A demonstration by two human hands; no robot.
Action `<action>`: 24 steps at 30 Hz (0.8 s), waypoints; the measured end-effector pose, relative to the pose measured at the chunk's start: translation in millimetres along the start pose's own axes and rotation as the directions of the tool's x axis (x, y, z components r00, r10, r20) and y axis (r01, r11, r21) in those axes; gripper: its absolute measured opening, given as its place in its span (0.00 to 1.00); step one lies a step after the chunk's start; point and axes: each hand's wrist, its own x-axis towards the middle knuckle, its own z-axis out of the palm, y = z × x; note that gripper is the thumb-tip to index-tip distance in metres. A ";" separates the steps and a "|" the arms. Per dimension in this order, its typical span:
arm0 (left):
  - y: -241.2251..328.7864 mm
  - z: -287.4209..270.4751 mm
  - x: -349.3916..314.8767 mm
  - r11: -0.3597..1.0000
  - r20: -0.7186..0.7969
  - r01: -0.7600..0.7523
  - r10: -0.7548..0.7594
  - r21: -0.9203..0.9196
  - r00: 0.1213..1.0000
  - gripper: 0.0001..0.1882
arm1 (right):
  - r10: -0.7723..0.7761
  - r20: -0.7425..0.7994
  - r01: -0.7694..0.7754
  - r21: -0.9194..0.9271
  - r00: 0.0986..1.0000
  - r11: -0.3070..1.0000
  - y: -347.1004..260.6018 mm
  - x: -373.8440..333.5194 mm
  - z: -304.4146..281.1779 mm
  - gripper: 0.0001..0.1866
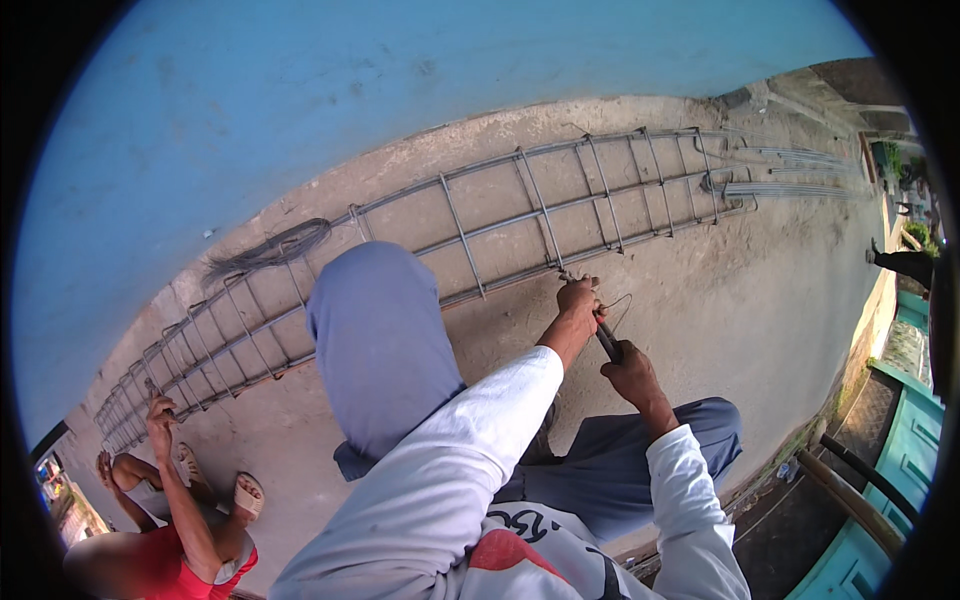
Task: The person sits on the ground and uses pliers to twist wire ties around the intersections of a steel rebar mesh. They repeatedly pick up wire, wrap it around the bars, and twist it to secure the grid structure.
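Observation:
A long steel rebar cage (543, 212) of bars and square stirrups lies across the ground before me. At its near lower bar, my left hand (577, 305) is closed, with a thin loop of tie wire (624, 302) coming out by its fingers. My right hand (632, 376) grips the dark handle of a long hand tool (606, 338), perhaps pincers. The tool runs up under my left hand toward the bar, and its working end is mostly hidden there. My bent knee (375, 330) covers part of the cage.
A bundle of thin wire (275, 247) rests on the cage. Loose bars (790, 190) lie beyond its right end. A blue wall (400, 70) runs along the far side. At lower left a co-worker in red (205, 545) sits beside the cage, one hand (160, 425) at it.

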 end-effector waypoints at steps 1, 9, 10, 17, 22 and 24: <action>-0.4 3.6 0.6 0.998 -0.132 -0.016 0.024 0.058 0.991 0.16 | -0.141 -0.168 0.088 -0.289 0.976 0.953 -8.9 -5.5 7.7 0.21; 17.1 -39.4 2.0 0.973 0.401 -0.171 0.097 0.153 0.911 0.14 | -0.157 0.818 -0.796 0.575 0.553 0.191 -14.6 4.4 -12.4 0.22; 13.9 -40.3 -0.7 0.997 0.447 -0.057 0.025 0.059 0.894 0.13 | -0.148 0.810 -0.778 0.586 0.567 0.226 -12.9 2.8 -14.4 0.24; 5.6 -7.0 -8.5 0.835 -0.157 -0.217 0.337 0.505 0.928 0.20 | 0.059 0.467 -0.258 0.373 0.882 0.891 -33.4 0.3 -16.9 0.26; 32.0 -24.6 -57.1 0.004 0.137 -0.154 0.434 0.988 0.891 0.40 | -0.281 0.736 -0.704 0.674 0.616 0.224 -23.1 9.9 -42.0 0.21; 44.4 -37.9 -64.7 -0.118 0.251 -0.222 0.400 0.968 0.882 0.36 | -0.260 0.700 -0.646 0.714 0.665 0.268 -31.7 7.1 -47.3 0.24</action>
